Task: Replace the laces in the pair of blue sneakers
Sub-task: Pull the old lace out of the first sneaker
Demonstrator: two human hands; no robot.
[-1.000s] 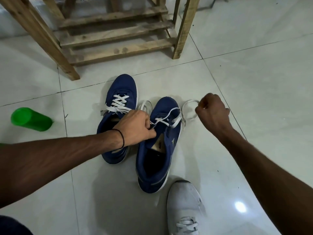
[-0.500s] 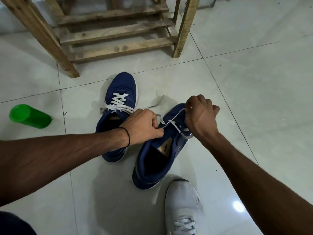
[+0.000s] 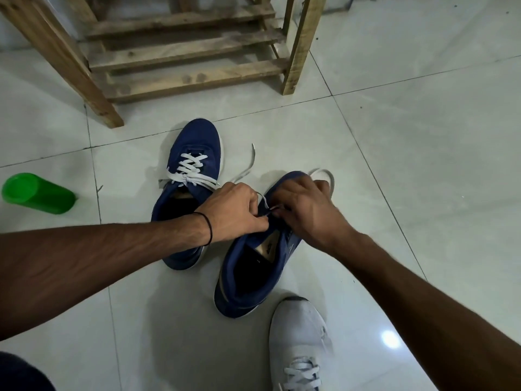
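Two blue sneakers stand on the tiled floor. The left sneaker is fully laced with a white lace. The right sneaker lies tilted toward me, its opening facing up. Both my hands meet over its lacing area. My left hand pinches the white lace near the eyelets, and one loose end trails away across the floor. My right hand grips the lace on the other side, with a loop showing past its knuckles. The eyelets are hidden under my fingers.
A green bottle lies on its side at the far left. A wooden rack stands on the floor behind the sneakers. A white laced shoe sits near the bottom, close to the right sneaker's heel.
My right hand came in from the right, where it had pulled the lace out, and now meets my left hand over the right sneaker. The sneaker has turned slightly.
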